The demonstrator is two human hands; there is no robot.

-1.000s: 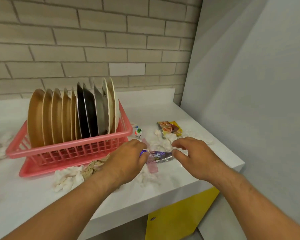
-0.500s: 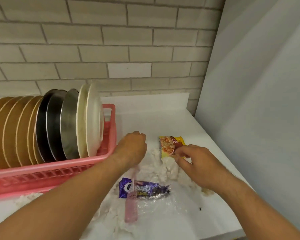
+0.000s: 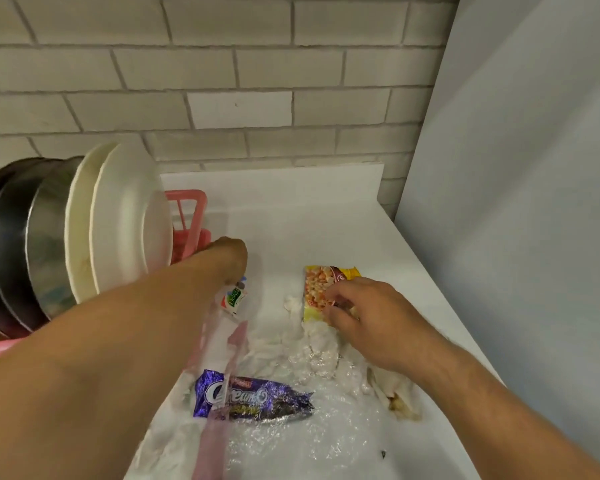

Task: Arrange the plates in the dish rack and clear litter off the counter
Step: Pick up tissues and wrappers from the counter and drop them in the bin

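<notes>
White counter (image 3: 309, 220); litter-clearing step, plates already racked. Left hand (image 3: 227, 258) grips bag (image 3: 212, 441); right hand (image 3: 371, 323) pinches packet (image 3: 321, 285). Next, likely: packet into bag, then wrapper (image 3: 257, 398).

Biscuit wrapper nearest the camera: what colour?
The biscuit wrapper is purple with white lettering; head view.

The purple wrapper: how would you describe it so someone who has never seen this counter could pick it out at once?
On the white counter, right of the pink dish rack, litter lies among crumpled tissue. The purple wrapper lies nearest the camera, in front of the yellow snack packet that the right hand pinches. It alone is shiny purple with white lettering.
</notes>
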